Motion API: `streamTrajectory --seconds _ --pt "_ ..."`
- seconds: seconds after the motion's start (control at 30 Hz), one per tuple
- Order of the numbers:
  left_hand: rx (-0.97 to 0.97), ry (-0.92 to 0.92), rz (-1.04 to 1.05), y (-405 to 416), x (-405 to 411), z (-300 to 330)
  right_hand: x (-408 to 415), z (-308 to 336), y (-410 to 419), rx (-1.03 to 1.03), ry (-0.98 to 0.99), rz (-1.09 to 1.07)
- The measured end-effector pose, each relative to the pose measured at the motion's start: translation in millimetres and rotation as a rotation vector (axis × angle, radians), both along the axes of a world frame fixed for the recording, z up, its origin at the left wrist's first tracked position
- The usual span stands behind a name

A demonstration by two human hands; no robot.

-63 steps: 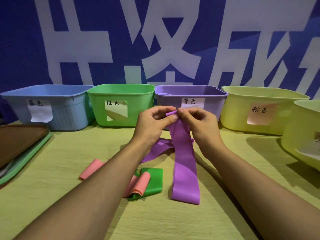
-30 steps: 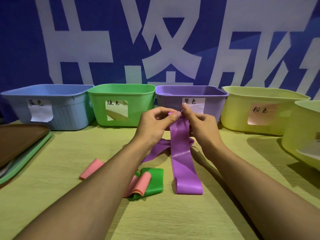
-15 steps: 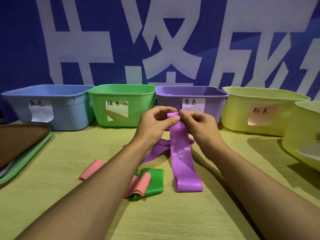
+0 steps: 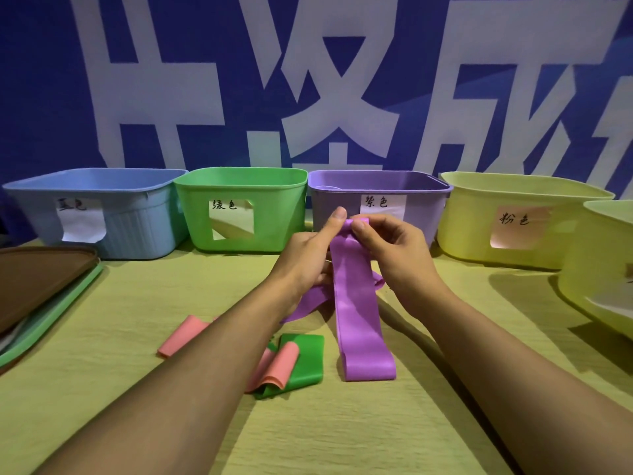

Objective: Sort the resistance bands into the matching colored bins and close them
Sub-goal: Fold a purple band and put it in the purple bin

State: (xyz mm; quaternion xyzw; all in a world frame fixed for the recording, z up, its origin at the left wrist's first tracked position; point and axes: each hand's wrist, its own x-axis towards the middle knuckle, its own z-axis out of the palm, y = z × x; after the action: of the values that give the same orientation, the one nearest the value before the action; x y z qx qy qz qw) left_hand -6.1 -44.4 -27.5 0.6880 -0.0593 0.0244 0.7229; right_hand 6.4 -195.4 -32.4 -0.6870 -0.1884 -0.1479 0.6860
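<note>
Before the purple plastic bin (image 4: 342, 207) on the yellow-green table (image 4: 102, 337), the left hand (image 4: 308, 255) and right hand (image 4: 394, 252) pinch the top of a long purple rubber resistance band (image 4: 359, 313), its bottom loop lying on the table

I see open tabletop (image 4: 428, 389) below and to the right of my right hand (image 4: 394, 255). Just beyond both hands, the purple bin (image 4: 342, 200) walls the way. Below my left hand (image 4: 305, 255), pink bands (image 4: 181, 335) and a green band (image 4: 308, 365) clutter the surface, with lids (image 4: 41, 286) far left
</note>
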Motion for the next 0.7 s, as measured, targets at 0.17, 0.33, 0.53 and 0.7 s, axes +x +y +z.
streamTrajectory --seconds 0.17,0.33,0.53,0.7 --pt "0.045 -0.033 0.029 1.6 0.3 -3.1 1.2 -1.4 -1.4 -0.009 -0.010 -0.005" --pt "0.058 -0.079 -0.006 -0.1 -2.3 -3.6 4.1 -1.6 -4.7 -0.032 0.008 -0.059" --pt "0.068 -0.101 0.017 0.2 -3.9 -5.0 2.8 -0.8 -4.5 -0.059 -0.020 -0.068" --pt "0.073 -0.110 0.071 2.7 1.0 -7.8 1.2 -1.6 -3.8 -0.083 -0.015 -0.028"
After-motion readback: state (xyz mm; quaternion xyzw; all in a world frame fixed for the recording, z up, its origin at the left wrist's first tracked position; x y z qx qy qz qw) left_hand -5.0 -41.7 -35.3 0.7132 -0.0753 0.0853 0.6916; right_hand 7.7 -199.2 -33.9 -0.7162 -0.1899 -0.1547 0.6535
